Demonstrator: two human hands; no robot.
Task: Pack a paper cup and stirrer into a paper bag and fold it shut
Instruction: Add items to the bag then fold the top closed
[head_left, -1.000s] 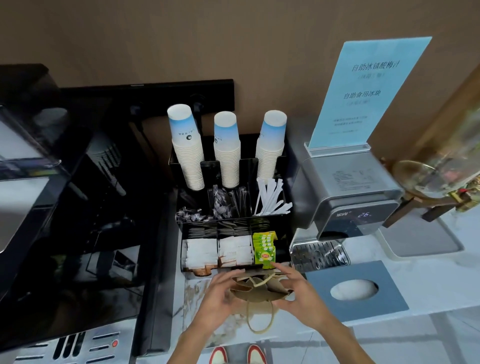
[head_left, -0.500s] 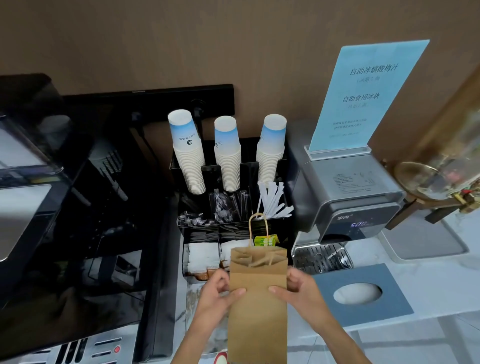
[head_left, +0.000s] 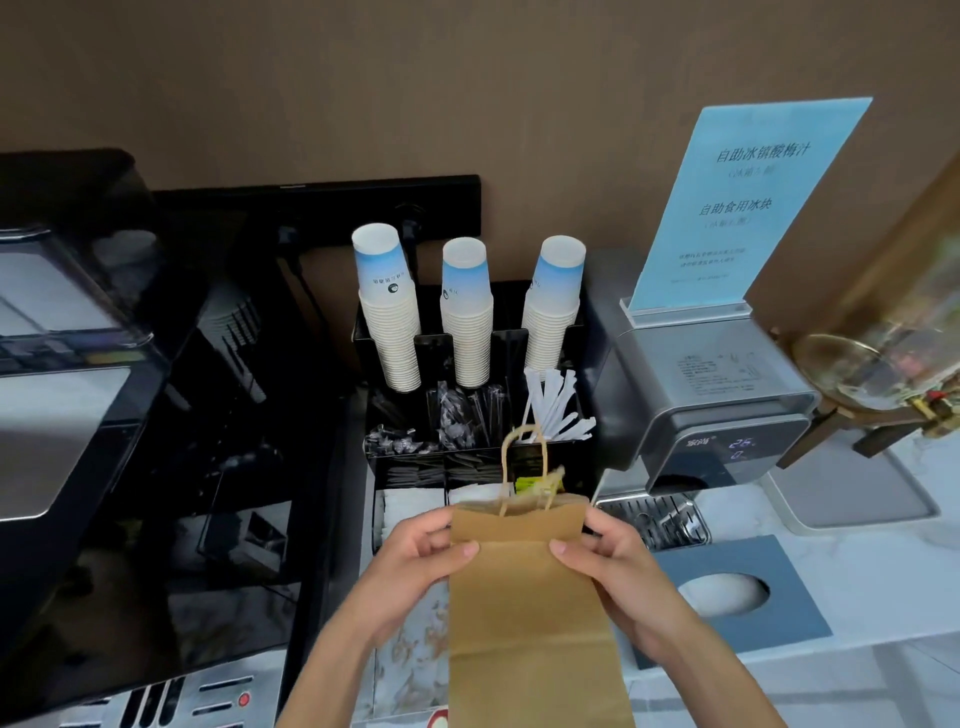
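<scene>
I hold a flat brown paper bag upright in front of me, its twine handle sticking up. My left hand grips its upper left edge and my right hand its upper right edge, thumbs on the front face. Behind the bag stands a black organiser with three stacks of upturned white-and-blue paper cups. White paper-wrapped stirrers stand in its right compartment, just above the bag's handle.
A dark coffee machine fills the left. A grey dispenser with a blue sign stands to the right, its drip grille beside my right hand. A blue-grey mat with a round hole lies on the marble counter. Sachets and napkins fill the organiser's front.
The bag was folded low between my hands a second ago; it now stands unfolded and upright. Both hands have shifted to its top corners, and the handle has risen.
</scene>
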